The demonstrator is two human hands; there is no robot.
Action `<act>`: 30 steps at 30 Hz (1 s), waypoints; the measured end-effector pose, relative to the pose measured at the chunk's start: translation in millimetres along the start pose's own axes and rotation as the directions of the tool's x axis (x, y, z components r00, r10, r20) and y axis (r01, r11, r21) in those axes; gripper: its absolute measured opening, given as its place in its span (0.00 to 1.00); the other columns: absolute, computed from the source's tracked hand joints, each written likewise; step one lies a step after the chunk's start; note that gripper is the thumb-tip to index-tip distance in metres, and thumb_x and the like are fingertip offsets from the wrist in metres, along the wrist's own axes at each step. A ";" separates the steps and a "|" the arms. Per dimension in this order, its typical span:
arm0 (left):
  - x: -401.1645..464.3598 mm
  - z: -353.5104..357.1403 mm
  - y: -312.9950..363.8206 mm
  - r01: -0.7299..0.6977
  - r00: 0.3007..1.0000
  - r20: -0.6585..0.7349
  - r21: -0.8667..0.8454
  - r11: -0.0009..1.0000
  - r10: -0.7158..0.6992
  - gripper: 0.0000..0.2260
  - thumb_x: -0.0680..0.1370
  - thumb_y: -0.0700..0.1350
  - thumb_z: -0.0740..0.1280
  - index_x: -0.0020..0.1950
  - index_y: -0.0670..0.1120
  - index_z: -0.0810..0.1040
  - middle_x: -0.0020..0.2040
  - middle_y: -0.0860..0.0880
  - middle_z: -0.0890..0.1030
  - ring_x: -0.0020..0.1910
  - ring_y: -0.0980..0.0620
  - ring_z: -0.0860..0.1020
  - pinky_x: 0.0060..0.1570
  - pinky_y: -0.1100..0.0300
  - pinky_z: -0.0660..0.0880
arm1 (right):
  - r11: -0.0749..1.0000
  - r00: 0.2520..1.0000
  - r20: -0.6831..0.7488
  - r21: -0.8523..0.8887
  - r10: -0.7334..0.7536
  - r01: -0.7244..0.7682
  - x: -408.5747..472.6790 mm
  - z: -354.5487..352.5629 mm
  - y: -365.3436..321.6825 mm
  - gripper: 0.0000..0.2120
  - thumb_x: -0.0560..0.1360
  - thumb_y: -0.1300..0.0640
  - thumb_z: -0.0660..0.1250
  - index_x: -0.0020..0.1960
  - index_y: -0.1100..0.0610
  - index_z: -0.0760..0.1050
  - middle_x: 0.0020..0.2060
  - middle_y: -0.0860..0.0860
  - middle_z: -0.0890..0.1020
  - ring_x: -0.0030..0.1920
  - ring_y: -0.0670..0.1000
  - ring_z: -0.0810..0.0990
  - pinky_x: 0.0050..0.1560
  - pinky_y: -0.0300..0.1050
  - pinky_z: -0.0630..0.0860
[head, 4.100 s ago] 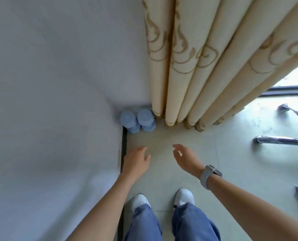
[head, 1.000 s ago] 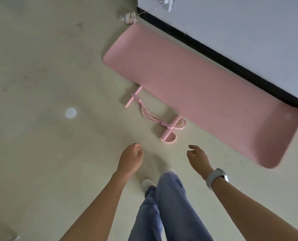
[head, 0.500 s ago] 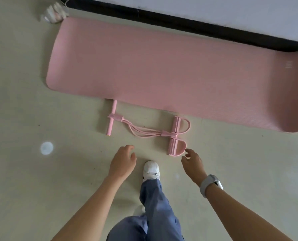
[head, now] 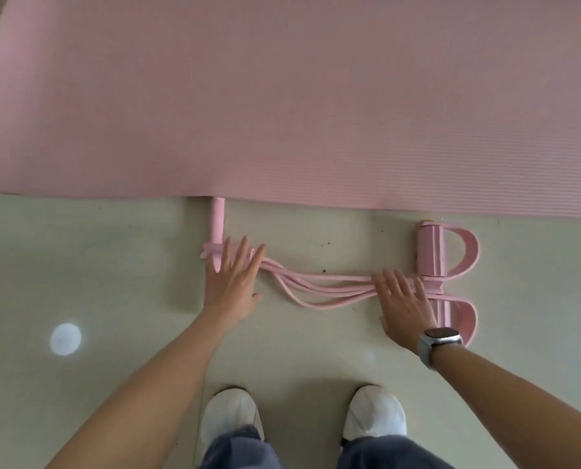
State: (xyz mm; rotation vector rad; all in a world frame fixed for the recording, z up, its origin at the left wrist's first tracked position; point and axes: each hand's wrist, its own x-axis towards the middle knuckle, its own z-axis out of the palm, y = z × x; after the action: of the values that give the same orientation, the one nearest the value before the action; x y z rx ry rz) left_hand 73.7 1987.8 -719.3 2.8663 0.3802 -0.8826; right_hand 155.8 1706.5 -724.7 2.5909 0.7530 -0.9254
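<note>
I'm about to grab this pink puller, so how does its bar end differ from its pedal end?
The handle bar is a thin rod; the foot pedals are wide blocks with strap loops. The handle bar's tip reaches the mat; the foot pedals stop short. The left hand is open over the handle bar, the right hand beside the foot pedals. Both are pink, joined by tubes.

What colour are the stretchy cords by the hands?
The cords are pink, like the mat; the head view shows it.
</note>
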 end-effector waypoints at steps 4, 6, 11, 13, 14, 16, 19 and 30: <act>53.8 49.1 -21.5 -0.084 0.990 -0.104 0.147 0.986 0.100 0.34 0.60 0.53 0.79 0.64 0.49 0.74 0.60 0.43 0.78 0.61 0.40 0.76 0.60 0.33 0.67 | 0.991 0.985 -0.154 -0.092 0.079 -0.094 40.6 46.3 9.9 0.38 0.50 0.66 0.73 0.61 0.59 0.73 0.47 0.59 0.82 0.47 0.62 0.81 0.53 0.62 0.75; 61.5 56.1 -24.4 -0.102 0.970 -0.204 0.168 0.981 0.135 0.21 0.59 0.51 0.79 0.48 0.48 0.79 0.42 0.46 0.81 0.42 0.42 0.80 0.45 0.45 0.77 | 0.985 0.967 -0.250 -0.150 0.051 -0.090 46.2 53.5 16.2 0.28 0.50 0.66 0.74 0.49 0.59 0.74 0.35 0.56 0.79 0.35 0.59 0.79 0.42 0.52 0.76; 68.1 24.2 -8.9 -0.159 0.956 -0.275 -0.184 0.970 0.105 0.09 0.76 0.46 0.65 0.49 0.41 0.75 0.47 0.39 0.77 0.43 0.37 0.79 0.38 0.48 0.73 | 0.999 0.966 -0.257 0.030 0.034 -0.027 48.6 24.7 26.8 0.16 0.57 0.58 0.78 0.40 0.59 0.75 0.33 0.56 0.78 0.32 0.59 0.78 0.28 0.48 0.75; 67.7 3.0 2.7 -0.084 0.959 -0.280 -0.441 0.893 -0.048 0.11 0.80 0.47 0.58 0.51 0.39 0.71 0.51 0.38 0.74 0.49 0.36 0.77 0.44 0.48 0.70 | 0.929 0.933 -0.292 0.356 0.210 -0.097 45.5 1.9 27.6 0.10 0.71 0.57 0.67 0.50 0.60 0.72 0.43 0.58 0.75 0.39 0.62 0.77 0.35 0.49 0.71; 64.3 -9.8 9.5 -0.056 0.961 -0.252 -0.574 0.817 -0.111 0.10 0.80 0.47 0.57 0.48 0.39 0.69 0.48 0.39 0.74 0.48 0.37 0.76 0.43 0.50 0.68 | 0.824 0.918 -0.248 0.552 0.311 -0.130 42.0 -12.5 26.0 0.08 0.74 0.58 0.63 0.51 0.59 0.70 0.44 0.57 0.72 0.39 0.61 0.75 0.37 0.48 0.69; 50.6 -38.0 25.5 -0.017 0.964 -0.187 -0.749 0.662 -0.187 0.10 0.80 0.47 0.58 0.41 0.43 0.66 0.42 0.43 0.73 0.43 0.41 0.74 0.41 0.56 0.64 | 0.529 0.880 -0.165 0.841 0.446 -0.110 31.1 -39.1 22.5 0.03 0.74 0.60 0.61 0.45 0.57 0.67 0.41 0.55 0.71 0.37 0.57 0.72 0.38 0.46 0.67; 20.3 -88.5 55.0 -0.022 0.979 -0.127 -0.845 0.534 -0.160 0.12 0.78 0.49 0.60 0.36 0.49 0.63 0.35 0.48 0.73 0.38 0.45 0.72 0.39 0.58 0.63 | 0.219 0.865 -0.083 0.975 0.495 -0.032 -2.1 -86.7 15.5 0.03 0.72 0.65 0.63 0.43 0.60 0.69 0.36 0.55 0.75 0.36 0.54 0.73 0.39 0.48 0.71; -137.4 -297.9 113.3 -0.409 0.882 -0.412 -0.427 0.807 0.229 0.08 0.72 0.35 0.69 0.50 0.37 0.76 0.47 0.39 0.78 0.47 0.39 0.77 0.44 0.57 0.68 | 0.442 0.950 -0.235 0.888 0.204 0.124 -215.0 -282.4 62.9 0.09 0.71 0.67 0.65 0.51 0.63 0.73 0.39 0.57 0.80 0.38 0.56 0.75 0.36 0.40 0.64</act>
State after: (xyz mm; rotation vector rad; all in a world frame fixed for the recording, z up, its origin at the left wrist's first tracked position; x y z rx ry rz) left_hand 154.7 1906.2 -391.8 2.4623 0.1096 -0.1720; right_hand 191.6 1694.2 -366.2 3.7675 0.2122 -1.1194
